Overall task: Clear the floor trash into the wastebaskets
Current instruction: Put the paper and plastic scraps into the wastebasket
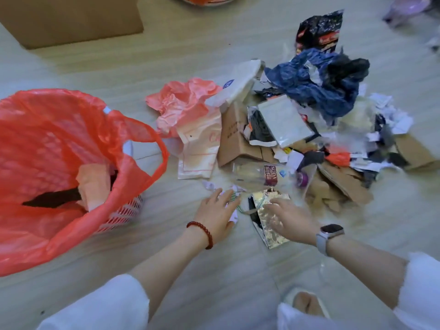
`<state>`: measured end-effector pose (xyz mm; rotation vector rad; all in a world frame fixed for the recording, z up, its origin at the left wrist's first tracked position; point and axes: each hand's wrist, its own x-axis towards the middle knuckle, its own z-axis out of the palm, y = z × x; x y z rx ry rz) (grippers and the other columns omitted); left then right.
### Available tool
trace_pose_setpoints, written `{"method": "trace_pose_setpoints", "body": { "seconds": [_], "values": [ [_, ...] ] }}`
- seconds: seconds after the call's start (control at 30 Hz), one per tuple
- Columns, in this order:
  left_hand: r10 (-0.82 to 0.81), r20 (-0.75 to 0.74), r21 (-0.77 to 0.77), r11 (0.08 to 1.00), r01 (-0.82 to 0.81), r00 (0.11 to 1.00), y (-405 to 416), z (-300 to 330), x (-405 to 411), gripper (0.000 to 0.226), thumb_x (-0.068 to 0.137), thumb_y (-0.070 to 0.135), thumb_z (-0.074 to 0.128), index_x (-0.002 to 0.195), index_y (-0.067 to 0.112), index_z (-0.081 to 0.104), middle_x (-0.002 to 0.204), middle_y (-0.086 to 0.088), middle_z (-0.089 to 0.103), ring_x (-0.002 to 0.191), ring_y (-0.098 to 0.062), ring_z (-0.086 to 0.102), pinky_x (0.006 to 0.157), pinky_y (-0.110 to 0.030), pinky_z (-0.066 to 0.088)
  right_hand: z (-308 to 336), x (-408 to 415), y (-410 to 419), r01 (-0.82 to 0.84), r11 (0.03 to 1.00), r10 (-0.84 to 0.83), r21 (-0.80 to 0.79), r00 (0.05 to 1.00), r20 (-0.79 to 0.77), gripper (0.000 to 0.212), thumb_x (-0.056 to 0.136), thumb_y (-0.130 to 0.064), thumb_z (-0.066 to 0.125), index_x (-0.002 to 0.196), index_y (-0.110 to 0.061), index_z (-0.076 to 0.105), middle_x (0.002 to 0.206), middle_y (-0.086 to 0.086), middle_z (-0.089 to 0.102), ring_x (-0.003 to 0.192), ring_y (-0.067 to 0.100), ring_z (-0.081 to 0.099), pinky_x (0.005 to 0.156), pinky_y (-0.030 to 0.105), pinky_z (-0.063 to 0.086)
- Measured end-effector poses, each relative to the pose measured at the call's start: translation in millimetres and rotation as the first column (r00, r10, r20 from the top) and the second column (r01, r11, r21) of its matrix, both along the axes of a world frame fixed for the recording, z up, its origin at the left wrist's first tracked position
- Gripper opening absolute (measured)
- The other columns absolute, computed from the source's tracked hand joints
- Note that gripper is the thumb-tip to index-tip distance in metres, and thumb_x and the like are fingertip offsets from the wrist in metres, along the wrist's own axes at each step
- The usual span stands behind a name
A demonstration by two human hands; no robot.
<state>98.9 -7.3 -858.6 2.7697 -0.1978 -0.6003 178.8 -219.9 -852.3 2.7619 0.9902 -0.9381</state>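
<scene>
While both arms reach down over the pale floor (166, 58), the left hand (217, 216) lies flat with fingers spread and nearly straight on crumpled white paper scraps (232, 206), touching them but not visibly curled round any. Right hand (291, 216), just beside it, has fingers spread and lightly bent over a shiny foil wrapper (270, 225); fingertips rest on the foil, and whether any pinch it I cannot tell. Red bead bracelet (201, 231) on the left wrist, grey watch (329, 234) on the right, white sleeves pushed up both forearms. Just beyond the fingertips of both hands: a clear plastic bottle (259, 175) with a dark red label, lying on its side. Beyond the bottle and out past the right hand sits the trash pile (309, 129): torn brown cardboard, white mailers, a crumpled blue bag, a black printed wrapper at the far end, a pink plastic bag on the side nearer the left hand. Well to the outer side of the left hand stands the wastebasket (123, 210), red mesh, lined with a red plastic bag (59, 144), some paper and a dark item already inside. Far beyond the basket, a brown cardboard box (71, 17). Frame is motion-blurred.
</scene>
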Motion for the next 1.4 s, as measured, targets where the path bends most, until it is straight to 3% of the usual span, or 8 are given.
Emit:
{"method": "trace_pose_setpoints", "body": {
  "seconds": [0.23,0.47,0.63,0.73,0.97,1.17,1.3,1.4],
  "values": [
    [-0.162,-0.076,0.189,0.967,0.174,0.984,-9,-60,23,0.089,0.076,0.057,0.055,0.142,0.04,-0.002,0.154,-0.002,-0.02,0.139,-0.034,-0.02,0.109,-0.06,-0.005,-51,2,-12,-0.109,0.984,0.112,-0.142,0.994,0.016,0.102,0.072,-0.054,0.066,0.143,-0.039,-0.006,0.155,0.0,-0.014,0.143,0.034,-0.008,0.107,0.061,0.021],
    [-0.092,-0.025,0.072,0.993,0.094,0.995,-13,-72,19,0.063,0.078,0.045,0.06,0.133,0.029,0.034,0.148,-0.004,0.022,0.131,-0.022,0.025,0.102,-0.038,0.026,-61,0,-9,-0.104,0.994,0.106,-0.035,0.992,0.062,0.081,0.071,-0.036,0.071,0.137,-0.038,0.023,0.148,0.003,0.016,0.13,0.032,0.022,0.092,0.044,0.034],
    [0.144,-0.111,-0.19,0.968,-0.164,0.983,-15,-67,4,0.049,0.086,0.024,0.057,0.132,0.022,0.039,0.122,-0.003,0.044,0.111,-0.022,0.045,0.076,-0.031,0.045,-52,-14,-2,-0.149,0.968,0.116,0.201,0.979,0.166,0.048,0.055,0.005,0.072,0.097,-0.02,0.067,0.095,0.007,0.064,0.081,0.031,0.061,0.044,0.024,0.036],
    [0.291,-0.056,-0.299,0.908,-0.295,0.955,-8,-56,-1,0.035,0.089,0.02,0.052,0.124,0.019,0.047,0.116,-0.002,0.05,0.104,-0.023,0.052,0.079,-0.034,0.048,-49,-15,4,0.046,0.949,-0.07,0.313,0.995,0.067,0.035,0.081,-0.006,0.058,0.112,-0.021,0.062,0.107,0.002,0.062,0.097,0.028,0.058,0.058,0.033,0.046],
    [0.572,0.354,-0.48,0.79,-0.381,0.74,23,39,34,0.024,0.09,0.012,0.053,0.113,0.006,0.057,0.105,-0.014,0.056,0.093,-0.03,0.055,0.072,-0.032,0.042,29,27,70,0.387,0.59,-0.356,0.709,0.912,-0.201,0.019,0.085,-0.007,0.059,0.075,-0.023,0.058,0.065,0.0,0.058,0.066,0.007,0.055,0.06,0.029,0.038],
    [0.67,0.578,-0.529,0.742,-0.411,0.465,90,141,40,0.022,0.088,0.006,0.054,0.109,0.0,0.058,0.1,-0.02,0.059,0.09,-0.018,0.052,0.078,-0.014,0.032,130,49,164,0.444,0.284,-0.221,0.85,0.893,-0.392,0.006,0.086,-0.005,0.056,0.082,-0.005,0.06,0.075,0.009,0.061,0.075,0.019,0.055,0.072,0.029,0.044],
    [0.752,0.594,-0.525,0.632,-0.57,0.287,153,178,2,0.018,0.089,0.009,0.055,0.105,0.003,0.06,0.101,-0.016,0.06,0.093,-0.021,0.053,0.078,-0.012,0.03,173,28,249,0.418,0.295,-0.085,0.859,0.907,-0.412,0.025,0.087,-0.017,0.059,0.066,-0.013,0.047,0.059,-0.004,0.041,0.056,0.01,0.036,0.055,0.025,0.029],
    [0.8,0.454,-0.328,0.56,-0.761,0.393,196,176,-34,0.019,0.088,0.008,0.053,0.104,0.005,0.064,0.106,-0.018,0.059,0.106,-0.031,0.052,0.086,-0.022,0.032,176,5,299,0.318,0.447,-0.029,0.836,0.939,-0.342,0.018,0.085,-0.026,0.061,0.097,-0.014,0.056,0.086,-0.001,0.056,0.08,0.014,0.052,0.065,0.021,0.033]
  ]
}}
